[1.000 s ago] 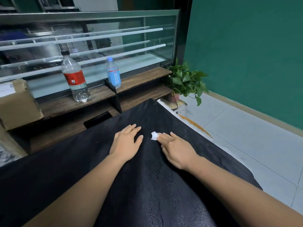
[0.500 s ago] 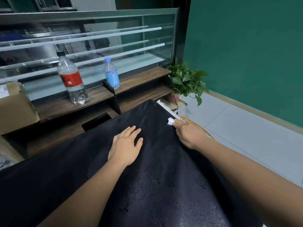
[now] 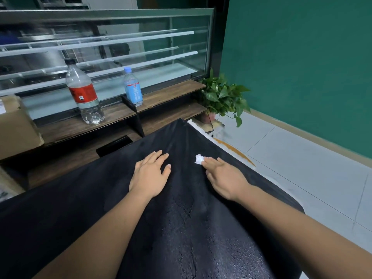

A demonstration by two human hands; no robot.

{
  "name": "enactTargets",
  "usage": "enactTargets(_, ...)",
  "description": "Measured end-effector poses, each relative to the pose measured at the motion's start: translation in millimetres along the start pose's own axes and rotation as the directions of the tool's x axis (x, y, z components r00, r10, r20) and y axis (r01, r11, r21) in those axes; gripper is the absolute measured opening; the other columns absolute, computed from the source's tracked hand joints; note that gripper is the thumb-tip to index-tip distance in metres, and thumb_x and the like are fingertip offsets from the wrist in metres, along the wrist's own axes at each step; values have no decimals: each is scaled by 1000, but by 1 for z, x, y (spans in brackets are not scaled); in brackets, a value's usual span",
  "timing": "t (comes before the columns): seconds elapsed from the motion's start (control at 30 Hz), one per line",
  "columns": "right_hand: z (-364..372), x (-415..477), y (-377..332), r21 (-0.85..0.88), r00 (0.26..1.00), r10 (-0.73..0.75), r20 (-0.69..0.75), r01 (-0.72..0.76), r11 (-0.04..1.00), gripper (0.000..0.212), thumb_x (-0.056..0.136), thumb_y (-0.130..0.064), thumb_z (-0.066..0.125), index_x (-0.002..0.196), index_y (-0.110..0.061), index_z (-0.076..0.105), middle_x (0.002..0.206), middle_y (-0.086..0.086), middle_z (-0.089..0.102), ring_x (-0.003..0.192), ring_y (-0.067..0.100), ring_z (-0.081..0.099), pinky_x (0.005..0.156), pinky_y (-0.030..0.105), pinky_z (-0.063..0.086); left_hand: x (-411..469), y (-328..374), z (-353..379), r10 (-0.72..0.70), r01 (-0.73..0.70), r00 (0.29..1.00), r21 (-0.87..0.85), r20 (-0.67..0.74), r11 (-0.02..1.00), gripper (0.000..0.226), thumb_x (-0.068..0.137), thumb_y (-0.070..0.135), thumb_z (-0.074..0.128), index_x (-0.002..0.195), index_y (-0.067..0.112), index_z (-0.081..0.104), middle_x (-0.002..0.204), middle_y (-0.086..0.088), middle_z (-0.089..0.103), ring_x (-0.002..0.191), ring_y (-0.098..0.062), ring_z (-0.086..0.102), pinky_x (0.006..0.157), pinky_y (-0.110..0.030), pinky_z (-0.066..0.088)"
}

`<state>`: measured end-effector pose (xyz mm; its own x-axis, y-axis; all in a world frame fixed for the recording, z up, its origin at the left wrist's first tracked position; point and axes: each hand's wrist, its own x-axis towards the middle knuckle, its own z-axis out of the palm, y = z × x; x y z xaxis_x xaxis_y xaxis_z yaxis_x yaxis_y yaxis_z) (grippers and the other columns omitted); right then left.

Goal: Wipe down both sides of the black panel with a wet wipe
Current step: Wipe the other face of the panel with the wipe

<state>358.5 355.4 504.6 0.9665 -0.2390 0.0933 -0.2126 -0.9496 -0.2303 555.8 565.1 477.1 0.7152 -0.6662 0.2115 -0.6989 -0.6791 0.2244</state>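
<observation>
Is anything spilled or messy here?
Yes. An orange-brown streak stains the white floor beside the black panel, along its right edge. The panel's near part glistens with wet trails, likely from wiping.

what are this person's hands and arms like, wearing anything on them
Nothing worn that shows. The left hand and right hand are bare, with no gloves or rings visible. The left forearm and right forearm are bare as well: no sleeve, watch or bracelet up to the picture's lower edge.
</observation>
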Motion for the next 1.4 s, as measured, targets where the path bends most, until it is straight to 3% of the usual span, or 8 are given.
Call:
enactTargets(0.13,2,-26,-23,14,998,-61,-10,61,998,50,110,-25,33,159,-23,36,167,-8,35,154,8,29,122,17,-3,-1,0,0,0,0,1000,-2,4,1000,55,106,60,29,157,41,40,168,16,32,157,-6,19,124,-36,21)
enactTargets(0.4,-1,-44,-24,-28,989,-143,43,144,989,44,109,-23,31,152,-25,41,164,-12,38,154,9,29,130,27,7,-2,1,-1,5,-5,1000,-16,-6,1000,54,107,58,32,157,40,42,167,15,34,157,-6,22,124,-36,22)
enactTargets(0.6,-11,-30,11,-86,998,-57,21,58,995,40,110,-22,31,146,-21,48,160,-8,44,154,11,31,127,24,2,-2,-1,1,7,-8,1000,-15,-4,1000,55,107,59,31,157,40,41,167,15,33,157,-6,21,124,-37,22)
enactTargets(0.8,-30,-4,38,-148,997,50,66,-40,988,42,109,-20,29,147,-20,47,150,-7,52,141,15,44,128,38,22,0,-2,2,5,-5,1000,2,-7,1000,55,106,60,31,156,41,43,167,16,34,157,-6,22,123,-37,23)
enactTargets(0.93,-29,3,40,-133,993,111,46,-104,986,42,108,-17,28,144,-20,47,139,-1,55,131,22,53,128,34,19,0,-1,1,2,-2,1000,-4,-4,1000,54,106,60,30,155,41,44,166,16,35,156,-6,22,123,-38,24)
enactTargets(1.07,-21,-6,38,-103,993,114,22,-111,988,37,108,-20,30,140,-17,50,147,1,54,137,24,50,122,31,25,-2,0,-1,7,-7,1000,-11,-8,1000,53,107,58,32,155,40,45,166,14,36,156,-7,24,123,-39,25)
enactTargets(1.27,-11,-44,16,-42,999,34,19,-33,999,42,109,-21,31,150,-22,41,159,-6,45,150,16,38,128,28,14,-1,1,-2,0,1,1000,-11,14,1000,54,107,58,32,156,40,43,167,15,34,157,-6,22,124,-39,23)
enactTargets(1.4,-8,-79,-6,-9,999,-46,12,46,999,45,108,-25,33,153,-27,37,158,-8,45,147,13,41,128,26,14,-2,0,-2,7,-7,1000,-2,10,1000,55,107,58,31,157,39,43,167,14,34,157,-7,22,123,-38,24)
